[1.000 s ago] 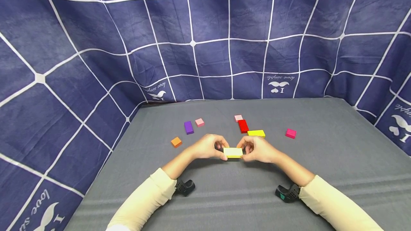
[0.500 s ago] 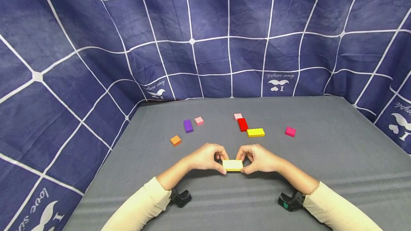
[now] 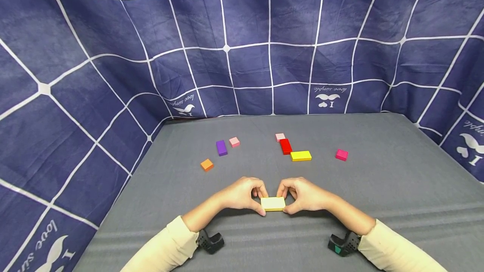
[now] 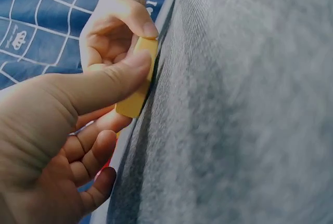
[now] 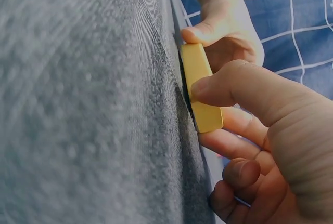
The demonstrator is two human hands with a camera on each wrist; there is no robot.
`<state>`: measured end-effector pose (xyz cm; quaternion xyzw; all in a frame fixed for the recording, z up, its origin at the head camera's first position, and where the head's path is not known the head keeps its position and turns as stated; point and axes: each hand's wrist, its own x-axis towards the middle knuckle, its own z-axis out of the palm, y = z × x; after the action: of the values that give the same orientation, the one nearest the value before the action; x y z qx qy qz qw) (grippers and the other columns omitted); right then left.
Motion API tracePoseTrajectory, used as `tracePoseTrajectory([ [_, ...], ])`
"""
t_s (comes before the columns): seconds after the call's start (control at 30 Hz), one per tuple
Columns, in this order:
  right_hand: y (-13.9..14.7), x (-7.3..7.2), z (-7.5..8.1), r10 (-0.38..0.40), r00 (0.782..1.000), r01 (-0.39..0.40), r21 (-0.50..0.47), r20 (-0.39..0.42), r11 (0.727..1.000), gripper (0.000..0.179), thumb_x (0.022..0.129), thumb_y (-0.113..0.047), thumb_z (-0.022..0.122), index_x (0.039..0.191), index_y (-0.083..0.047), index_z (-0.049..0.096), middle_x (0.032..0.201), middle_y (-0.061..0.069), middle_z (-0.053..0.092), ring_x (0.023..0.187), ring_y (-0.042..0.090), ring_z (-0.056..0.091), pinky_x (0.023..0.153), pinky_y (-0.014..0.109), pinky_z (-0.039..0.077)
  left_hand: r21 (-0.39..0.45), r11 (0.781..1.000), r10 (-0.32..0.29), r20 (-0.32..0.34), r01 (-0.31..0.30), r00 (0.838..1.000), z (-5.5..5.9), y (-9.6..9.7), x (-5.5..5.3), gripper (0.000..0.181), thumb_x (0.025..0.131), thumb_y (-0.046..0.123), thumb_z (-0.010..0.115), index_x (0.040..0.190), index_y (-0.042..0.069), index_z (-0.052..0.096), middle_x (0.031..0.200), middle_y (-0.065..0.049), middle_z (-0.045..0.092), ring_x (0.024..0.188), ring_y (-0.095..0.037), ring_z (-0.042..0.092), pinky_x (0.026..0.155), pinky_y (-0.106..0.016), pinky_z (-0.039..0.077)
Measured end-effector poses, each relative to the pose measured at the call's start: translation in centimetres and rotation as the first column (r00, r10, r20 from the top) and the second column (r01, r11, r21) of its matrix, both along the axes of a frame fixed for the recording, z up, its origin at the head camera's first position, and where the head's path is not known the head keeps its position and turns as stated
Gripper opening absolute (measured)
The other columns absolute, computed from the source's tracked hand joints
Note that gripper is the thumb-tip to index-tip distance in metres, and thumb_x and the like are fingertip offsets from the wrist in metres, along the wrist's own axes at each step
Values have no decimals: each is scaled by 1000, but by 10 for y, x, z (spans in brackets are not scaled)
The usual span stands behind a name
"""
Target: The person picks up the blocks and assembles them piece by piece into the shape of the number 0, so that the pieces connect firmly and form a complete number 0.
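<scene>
A pale yellow rectangular block (image 3: 273, 203) lies between my two hands near the front of the grey cloth. My left hand (image 3: 242, 195) pinches its left end between thumb and fingers. At the other end my right hand (image 3: 304, 196) grips it the same way. In the left wrist view the yellow block (image 4: 136, 91) shows its long side under my left thumb, very close to the cloth. The right wrist view has the block (image 5: 202, 99) with my right thumb pressed on its near face. Whether its underside touches the cloth I cannot tell.
Behind the hands lie a second yellow block (image 3: 301, 156), a red block (image 3: 285, 146) and a pale pink block (image 3: 280, 137). Leftward are a purple block (image 3: 222, 148), a pink block (image 3: 234, 142) and an orange block (image 3: 206, 165). A magenta block (image 3: 342, 155) lies right.
Both hands have drawn the pale yellow block toward the front of the cloth, away from the other blocks. The second yellow block, partly covered before, now shows whole. The other blocks stayed put.
</scene>
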<state>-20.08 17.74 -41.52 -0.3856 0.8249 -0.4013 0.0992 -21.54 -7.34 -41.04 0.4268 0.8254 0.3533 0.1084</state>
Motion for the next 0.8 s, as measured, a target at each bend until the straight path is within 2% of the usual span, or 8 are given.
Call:
tracePoseTrajectory([
  [0.27,-1,1,-3,18,999,-17,23,-50,1000,32,68,-4,80,89,-21,63,80,-3,57,51,-1,37,47,15,33,34,999,-21,13,20,1000,-7,-2,0,35,65,16,92,88,11,67,84,11,61,75,0,53,71,-18,48],
  [0.67,1,-1,-4,42,998,-41,26,-41,999,31,71,-5,79,91,-20,61,81,-2,56,58,1,49,51,21,45,16,999,-33,69,32,997,-9,-2,-1,34,69,14,89,91,12,64,85,11,59,76,-1,53,72,-19,48],
  [0.8,2,-2,-3,58,998,-58,26,-29,998,29,73,-12,82,93,-19,63,83,-3,57,59,2,51,53,21,45,20,999,-36,67,35,997,-8,-2,-1,34,69,14,89,91,11,64,86,11,60,76,0,53,72,-20,48],
])
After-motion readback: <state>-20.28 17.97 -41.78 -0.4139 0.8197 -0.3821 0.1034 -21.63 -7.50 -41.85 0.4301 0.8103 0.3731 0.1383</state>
